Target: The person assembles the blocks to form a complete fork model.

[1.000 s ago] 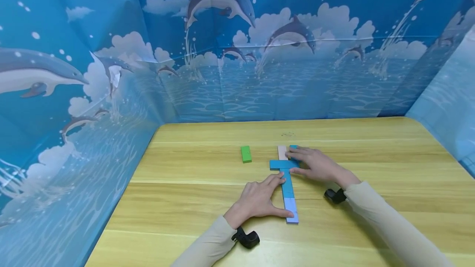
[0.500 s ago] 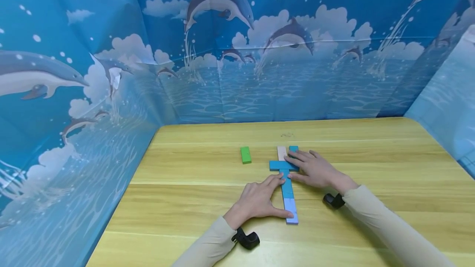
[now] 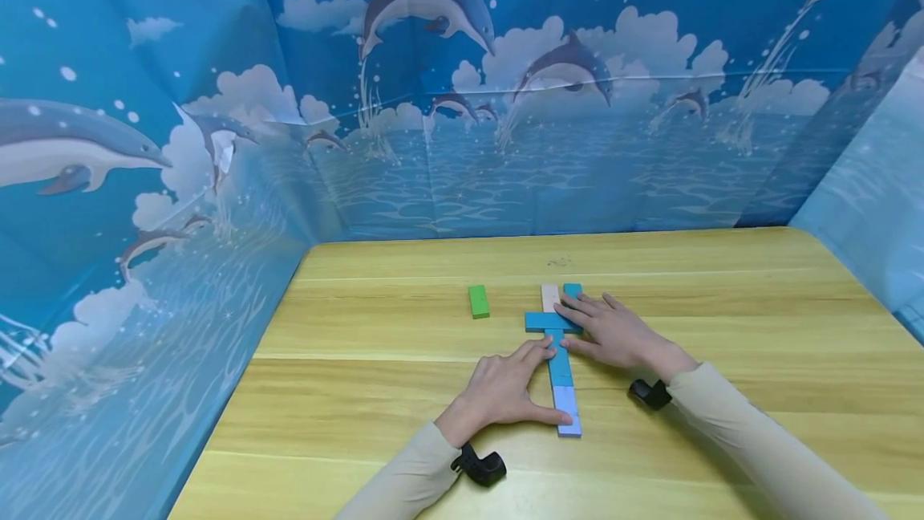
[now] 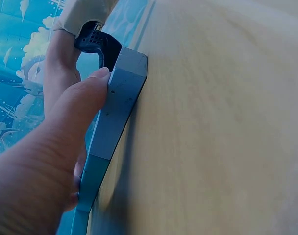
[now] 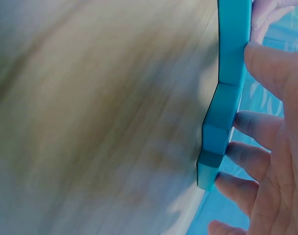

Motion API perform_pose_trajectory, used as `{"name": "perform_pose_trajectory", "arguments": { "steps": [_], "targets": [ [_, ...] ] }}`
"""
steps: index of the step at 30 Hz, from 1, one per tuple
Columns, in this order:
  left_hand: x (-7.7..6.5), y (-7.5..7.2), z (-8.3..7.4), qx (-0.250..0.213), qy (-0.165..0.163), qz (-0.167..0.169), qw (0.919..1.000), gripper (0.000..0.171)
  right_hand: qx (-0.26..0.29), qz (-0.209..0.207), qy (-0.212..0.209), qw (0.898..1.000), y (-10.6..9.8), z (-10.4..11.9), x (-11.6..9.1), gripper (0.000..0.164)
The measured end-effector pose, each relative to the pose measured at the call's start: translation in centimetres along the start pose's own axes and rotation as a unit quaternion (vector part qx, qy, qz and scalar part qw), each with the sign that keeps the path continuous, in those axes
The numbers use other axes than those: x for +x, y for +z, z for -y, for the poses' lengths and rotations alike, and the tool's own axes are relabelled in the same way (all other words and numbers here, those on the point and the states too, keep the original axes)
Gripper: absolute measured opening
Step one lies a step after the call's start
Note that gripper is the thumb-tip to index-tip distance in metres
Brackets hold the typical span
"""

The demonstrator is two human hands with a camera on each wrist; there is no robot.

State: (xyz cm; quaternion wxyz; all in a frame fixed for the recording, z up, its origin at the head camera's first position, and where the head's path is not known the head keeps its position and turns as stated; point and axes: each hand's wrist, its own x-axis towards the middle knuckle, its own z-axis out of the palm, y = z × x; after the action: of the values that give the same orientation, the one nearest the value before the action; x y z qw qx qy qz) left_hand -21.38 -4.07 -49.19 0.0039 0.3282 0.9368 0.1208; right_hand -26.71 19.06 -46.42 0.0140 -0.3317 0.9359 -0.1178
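Observation:
Flat wooden blocks lie joined in a cross-like figure on the table. A lavender block (image 3: 566,400) forms the near end, and a long blue block (image 3: 559,371) continues it away from me. A blue crosspiece (image 3: 536,322) lies across the top; a pale pinkish block (image 3: 549,297) and a teal block (image 3: 573,290) stand beyond it, side by side. My left hand (image 3: 498,387) spreads along the stem, thumb on the lavender block (image 4: 117,107), fingertips on the long blue one. Fairly straight fingers of my right hand (image 3: 613,331) rest on the crosspiece and teal block, thumb at the stem.
A lone green block (image 3: 479,302) lies left of the figure on the wooden table (image 3: 346,392). Dolphin-printed blue sheets (image 3: 462,167) enclose the back and sides. Each wrist wears a black camera.
My right hand has shifted slightly toward me and left, its thumb now at the stem's edge. The left hand stays in place, and the blocks look unchanged.

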Motion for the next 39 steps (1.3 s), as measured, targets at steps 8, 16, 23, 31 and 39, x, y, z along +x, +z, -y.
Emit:
{"name": "perform_pose_trajectory", "arguments": {
  "steps": [8,16,23,31,39],
  "targets": [
    [0.19,-0.07,-0.14,0.006,0.003,0.001,1.0,0.099,-0.002,0.001,0.009,1.0,0.01,-0.27,-0.28,0.063],
    [0.22,-0.14,-0.15,0.005,0.006,0.002,1.0,0.1,-0.002,-0.009,0.01,1.0,0.05,-0.34,-0.37,0.063],
    [0.19,-0.2,-0.07,0.006,0.008,-0.002,0.9999,0.1,-0.003,-0.007,0.009,1.0,-0.12,-0.33,-0.21,0.065],
    [0.12,-0.52,-0.23,0.0,0.005,0.006,1.0,0.101,0.008,0.011,0.011,1.0,-0.28,-0.2,-0.02,0.064],
    [0.26,-0.83,-0.72,0.019,0.007,0.013,0.9997,0.1,0.012,0.011,0.015,1.0,0.04,-0.32,-0.05,0.066]
  ]
}}
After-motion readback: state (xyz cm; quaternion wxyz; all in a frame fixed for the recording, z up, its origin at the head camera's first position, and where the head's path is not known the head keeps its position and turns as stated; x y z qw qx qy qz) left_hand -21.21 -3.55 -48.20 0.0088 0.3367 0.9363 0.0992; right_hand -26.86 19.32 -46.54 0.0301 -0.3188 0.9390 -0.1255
